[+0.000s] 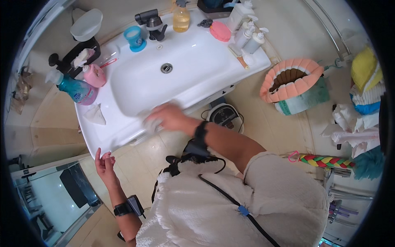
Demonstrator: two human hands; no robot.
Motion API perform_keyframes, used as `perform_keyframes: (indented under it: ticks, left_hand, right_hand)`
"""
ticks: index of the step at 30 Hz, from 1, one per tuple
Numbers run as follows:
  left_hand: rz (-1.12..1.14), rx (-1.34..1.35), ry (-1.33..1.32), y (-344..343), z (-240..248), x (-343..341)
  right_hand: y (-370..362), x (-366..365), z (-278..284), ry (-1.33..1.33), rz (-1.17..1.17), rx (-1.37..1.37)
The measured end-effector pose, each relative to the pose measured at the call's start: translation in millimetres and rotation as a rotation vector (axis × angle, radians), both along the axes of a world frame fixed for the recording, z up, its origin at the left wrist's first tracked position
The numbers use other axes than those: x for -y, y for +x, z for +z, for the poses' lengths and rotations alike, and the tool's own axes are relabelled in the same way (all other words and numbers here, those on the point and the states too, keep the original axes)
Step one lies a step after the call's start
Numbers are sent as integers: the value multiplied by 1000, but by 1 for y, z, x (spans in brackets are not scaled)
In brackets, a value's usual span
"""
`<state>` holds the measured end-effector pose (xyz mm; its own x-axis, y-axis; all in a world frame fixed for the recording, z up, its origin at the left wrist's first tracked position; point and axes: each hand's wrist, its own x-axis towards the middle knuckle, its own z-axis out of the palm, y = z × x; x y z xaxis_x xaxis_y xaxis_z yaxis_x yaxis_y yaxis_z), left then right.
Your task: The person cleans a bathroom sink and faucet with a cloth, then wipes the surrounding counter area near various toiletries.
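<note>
My right hand is smeared by motion at the front rim of the white washbasin. Its fingers are closed on a pale wipe, pressed against the rim; whether it is cloth or tissue cannot be made out. Just off the basin's front left corner is my left hand, holding nothing, its index finger raised and the others loosely bent. A crumpled white tissue lies on the left ledge, beside a pink pump bottle and a teal-and-pink bottle.
Along the back ledge stand a dark faucet, a blue cup and an amber spray bottle. White pump bottles and a pink sponge occupy the right corner. Right of the basin sits a peach-rimmed basket.
</note>
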<state>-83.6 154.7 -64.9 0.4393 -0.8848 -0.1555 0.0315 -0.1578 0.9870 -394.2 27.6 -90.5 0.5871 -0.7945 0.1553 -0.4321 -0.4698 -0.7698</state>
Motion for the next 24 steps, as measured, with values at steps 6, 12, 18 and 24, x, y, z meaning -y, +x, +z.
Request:
perform_keyframes:
  ticks: [6, 12, 18, 24]
  left_hand:
    - [54, -76, 41, 16, -14, -19]
    - [56, -60, 128, 18, -18, -29]
    - [-43, -78, 161, -27, -14, -5]
    - [-277, -96, 69, -109, 44, 56]
  right_hand:
    - [-215, 25, -31, -361, -962, -401]
    - [-258, 35, -9, -317, -1140, -594]
    - [-174, 57, -28, -51, -784, -325]
    - [-59, 53, 54, 1153, -142, 686]
